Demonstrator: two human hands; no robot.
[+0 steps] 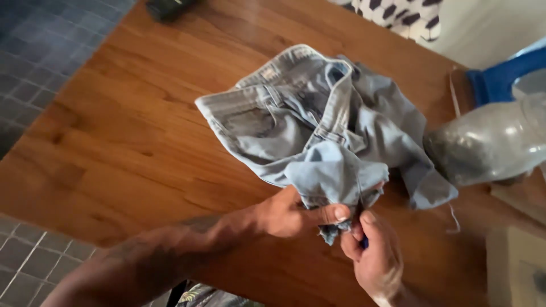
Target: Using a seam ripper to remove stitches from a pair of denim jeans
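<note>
A: Lying crumpled on the brown wooden bench point(131, 148), toward its right half: pair of faded light-blue denim shorts point(307, 125). Waistband pointing up and left, back pocket showing, frayed hem bunching toward the near edge.

B: Noting the left hand point(287, 215) — reaching in from lower left, thumb lying along the frayed hem, fingers point(335, 214) pinching narrow on the cloth.

A: Noting the right hand point(372, 256) too. Coming up from the bottom edge, fingers curling shut around a small dark blue item point(364, 243), mostly hidden; kind not telling. Fingertips touching the same frayed hem, just beside the left thumb.

B: Both hands meeting at the near hem, then. Loose white thread point(453, 219) trailing off the right side of the fabric onto the wood.

A: Sitting just right of the shorts: clear plastic bag holding dark grey material point(489, 145), lying on its side, nearly touching the denim. Behind it, blue plastic chair point(500, 77) showing at the right edge.

B: Resting at the far left corner of the bench: dark flat object point(168, 7), cut off by the frame. Showing beyond the far edge: black-and-white patterned fabric point(401, 14).

A: Running under everything, left side: grey-blue tiled floor point(34, 51). Blurring at lower right: pale boxy shape point(517, 267), detail not telling.
</note>
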